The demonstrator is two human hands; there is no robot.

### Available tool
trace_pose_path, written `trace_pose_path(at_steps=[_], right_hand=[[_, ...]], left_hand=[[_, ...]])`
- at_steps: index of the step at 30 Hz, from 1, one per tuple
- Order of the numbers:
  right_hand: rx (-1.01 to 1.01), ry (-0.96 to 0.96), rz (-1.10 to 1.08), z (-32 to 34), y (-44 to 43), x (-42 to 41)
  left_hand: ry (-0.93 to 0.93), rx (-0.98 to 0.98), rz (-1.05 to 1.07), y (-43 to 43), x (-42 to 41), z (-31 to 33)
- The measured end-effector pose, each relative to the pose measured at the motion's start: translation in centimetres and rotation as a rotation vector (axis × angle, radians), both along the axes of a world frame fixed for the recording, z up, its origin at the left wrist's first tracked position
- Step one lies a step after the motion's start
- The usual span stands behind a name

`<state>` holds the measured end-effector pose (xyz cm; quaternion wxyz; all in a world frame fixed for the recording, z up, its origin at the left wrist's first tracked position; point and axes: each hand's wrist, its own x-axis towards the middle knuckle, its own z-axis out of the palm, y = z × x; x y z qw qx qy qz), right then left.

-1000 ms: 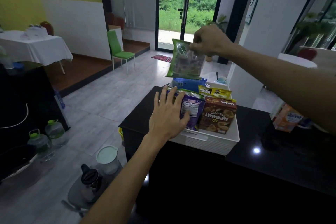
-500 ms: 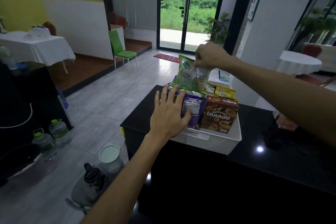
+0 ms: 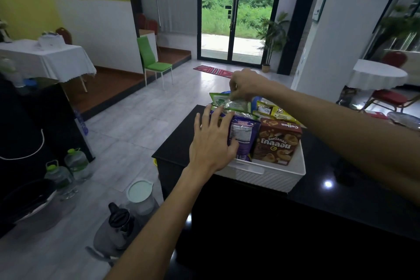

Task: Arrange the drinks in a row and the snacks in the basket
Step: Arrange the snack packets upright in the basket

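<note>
As my right hand [image 3: 246,85] comes down, the green-and-clear plastic snack packet [image 3: 229,104], which a second ago hung free above the white woven-pattern plastic basket [image 3: 268,175], has dropped into the basket's far-left part, just behind the purple foil snack bag [image 3: 242,136]. Only its upper strip shows now; the rest is hidden behind the purple bag. I take that to mean this snack is all but placed and only needs letting go.

My right hand is still grasping it, fingertips pinching the top edge. My left hand [image 3: 211,145] holds nothing: its fingers are straight and spread, pressed flat against the front of the purple bag, as they were a second ago, and I judge they are keeping that bag from tipping back and closing the gap.

The packet's top seam runs left to right across the basket, and its printed face tilts up towards me. Its long axis looks roughly upright, leaning slightly away, though I cannot be sure with the bottom out of sight.

Beside the purple bag stands the brown cardboard biscuit box [image 3: 276,141], with yellow sachets [image 3: 276,112] behind it. The basket sits on the glossy black worktop [image 3: 341,200].
</note>
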<state>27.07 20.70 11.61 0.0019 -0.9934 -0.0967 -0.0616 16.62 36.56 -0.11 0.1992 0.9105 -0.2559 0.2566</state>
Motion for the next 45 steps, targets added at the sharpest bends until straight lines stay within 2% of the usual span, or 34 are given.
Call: trace_pose_path(at_steps=[3,7,10,21,24,26,29,31,33,37,45], right_hand=[[0.032,0.060,0.008,-0.7,-0.9,0.1],[0.058,-0.005,-0.014,-0.8,-1.7,-0.1],[0.078,0.016,-0.014,-1.3,-2.2,-0.2],[0.041,-0.154,-0.026,-0.2,-3.7,-2.4],[0.138,-0.238,0.002,0.5,-4.9,-5.6],[0.216,-0.228,0.016,0.4,-6.2,-8.5],[0.280,-0.019,-0.015,-0.7,-8.1,-12.9],[0.208,0.088,-0.025,-2.3,-9.0,-14.9],[0.103,0.089,-0.025,-4.3,-9.2,-15.8],[-0.082,-0.044,-0.069,-6.9,-8.9,-15.5],[-0.236,-0.189,-0.119,-7.2,-8.1,-14.6]], left_hand=[[0.004,-0.004,0.001,0.0,0.0,0.0],[0.008,0.002,0.000,0.0,0.0,0.0],[0.019,0.010,0.001,-0.1,0.1,0.1],[0.070,0.052,-0.018,0.3,0.2,0.6],[0.083,0.150,-0.034,0.4,0.5,1.1],[0.084,0.266,-0.053,0.5,1.0,1.8],[0.127,0.395,-0.096,0.5,1.9,2.8],[0.148,0.460,-0.111,0.5,2.5,3.3],[0.143,0.517,-0.108,0.2,2.9,3.5],[0.025,0.594,-0.064,-0.7,3.0,3.7],[-0.138,0.556,0.032,-1.4,3.1,2.9]])
